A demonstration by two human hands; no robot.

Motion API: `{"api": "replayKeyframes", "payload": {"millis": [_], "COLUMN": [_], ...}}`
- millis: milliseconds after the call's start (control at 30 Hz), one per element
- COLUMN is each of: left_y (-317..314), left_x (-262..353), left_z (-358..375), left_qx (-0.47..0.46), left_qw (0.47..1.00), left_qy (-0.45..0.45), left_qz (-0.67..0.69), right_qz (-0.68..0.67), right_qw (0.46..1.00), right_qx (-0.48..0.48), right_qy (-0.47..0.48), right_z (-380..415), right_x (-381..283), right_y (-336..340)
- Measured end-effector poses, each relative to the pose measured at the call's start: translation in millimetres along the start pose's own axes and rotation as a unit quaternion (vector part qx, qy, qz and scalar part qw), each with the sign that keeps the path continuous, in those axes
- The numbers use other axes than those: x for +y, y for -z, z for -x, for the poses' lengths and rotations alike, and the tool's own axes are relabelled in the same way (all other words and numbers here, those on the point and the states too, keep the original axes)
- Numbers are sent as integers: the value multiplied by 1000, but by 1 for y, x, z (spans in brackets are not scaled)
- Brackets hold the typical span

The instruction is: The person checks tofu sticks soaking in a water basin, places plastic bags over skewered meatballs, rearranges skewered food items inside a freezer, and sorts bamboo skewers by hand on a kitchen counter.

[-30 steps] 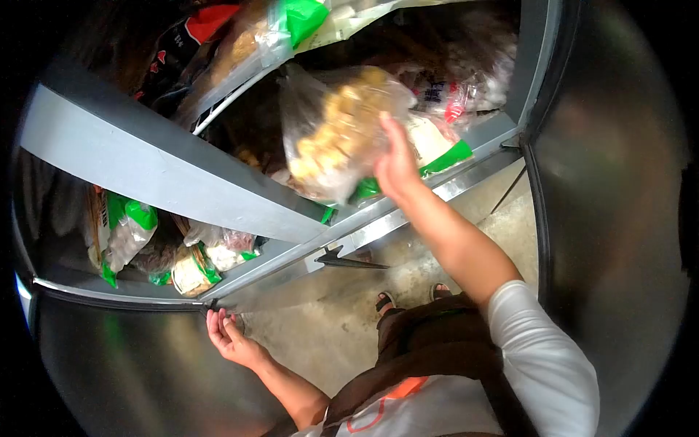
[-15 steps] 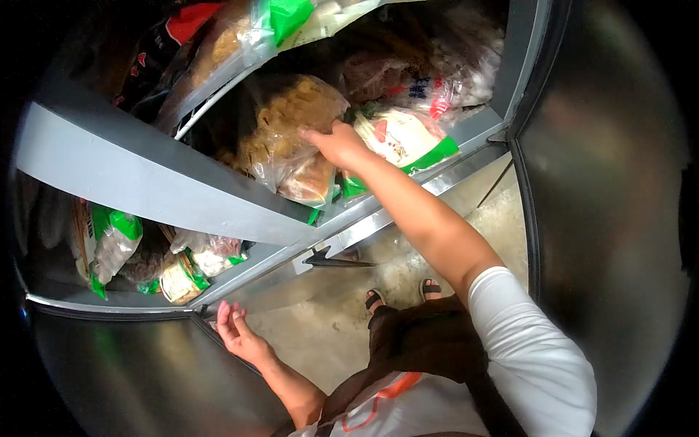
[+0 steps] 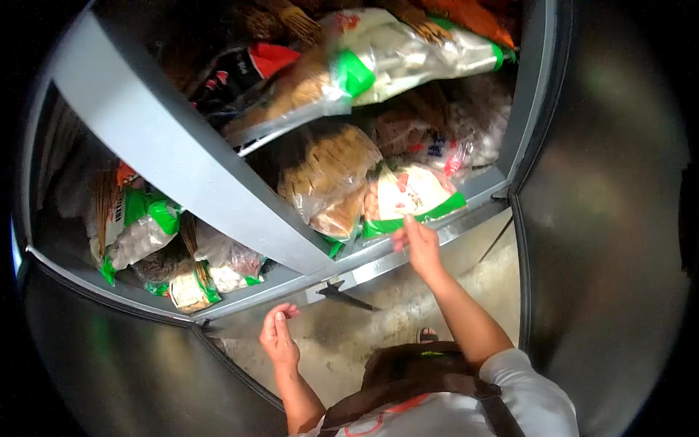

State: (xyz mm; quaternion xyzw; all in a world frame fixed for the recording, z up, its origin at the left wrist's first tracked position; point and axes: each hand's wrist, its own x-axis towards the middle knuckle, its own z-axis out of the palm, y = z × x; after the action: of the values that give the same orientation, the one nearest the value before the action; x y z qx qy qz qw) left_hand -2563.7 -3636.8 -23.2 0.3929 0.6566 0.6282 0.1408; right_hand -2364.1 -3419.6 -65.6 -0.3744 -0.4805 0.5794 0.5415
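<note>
My right hand [image 3: 420,249] hangs in front of the lower edge of the cabinet, its fingers loosely apart and partly blurred, holding nothing I can see. Just beyond its fingertips lies a white packet with a green border [image 3: 408,193]. To the left of that packet, a clear plastic bag of brownish-yellow food pieces [image 3: 331,164] rests on the shelf. My left hand [image 3: 279,336] is raised over the floor near the left compartment, with loosely bent fingers, thumb apart and nothing in it.
A grey upright divider [image 3: 175,146] splits the open cabinet. Several green-and-clear bags [image 3: 145,237] fill the left compartment. Above, more bags and skewers [image 3: 298,22] lie on a wire shelf. Dark doors stand open at right [image 3: 604,218] and lower left [image 3: 116,364]. A black bracket [image 3: 346,295] juts out below.
My right hand has let go of the bag of brownish-yellow pieces and drawn back toward me. My left hand has shifted right. The view has moved, showing more of the upper shelf.
</note>
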Motion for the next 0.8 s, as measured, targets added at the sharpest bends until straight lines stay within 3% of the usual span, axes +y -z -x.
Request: {"api": "replayKeyframes", "payload": {"millis": [200,367,467,533,667,700,767,800], "left_y": [12,49,69,81,91,93,98,100], "left_x": [2,10,27,35,38,38,36,35], "left_z": [30,63,94,118,162,170,179,182], "left_qx": [-60,-113,-142,-236,-333,-383,-438,-508], "left_qw": [995,989,987,971,937,919,894,854], "left_qy": [30,37,26,0,-24,-24,-29,3], "left_qz": [79,85,74,-40,-103,-93,-84,-116], "right_qz": [36,23,-2,-1,16,15,92,140], "right_qw": [999,998,998,999,992,981,962,946], "right_qx": [21,50,16,-16,-93,-118,-182,-215], "right_qy": [8,-19,-54,-51,-88,-150,-180,-196], "right_z": [31,81,122,156,232,253,296,313], "right_x": [-11,-4,6,11,22,29,35,39], "right_y": [4,-40,-71,-88,-109,-109,-102,-95]}}
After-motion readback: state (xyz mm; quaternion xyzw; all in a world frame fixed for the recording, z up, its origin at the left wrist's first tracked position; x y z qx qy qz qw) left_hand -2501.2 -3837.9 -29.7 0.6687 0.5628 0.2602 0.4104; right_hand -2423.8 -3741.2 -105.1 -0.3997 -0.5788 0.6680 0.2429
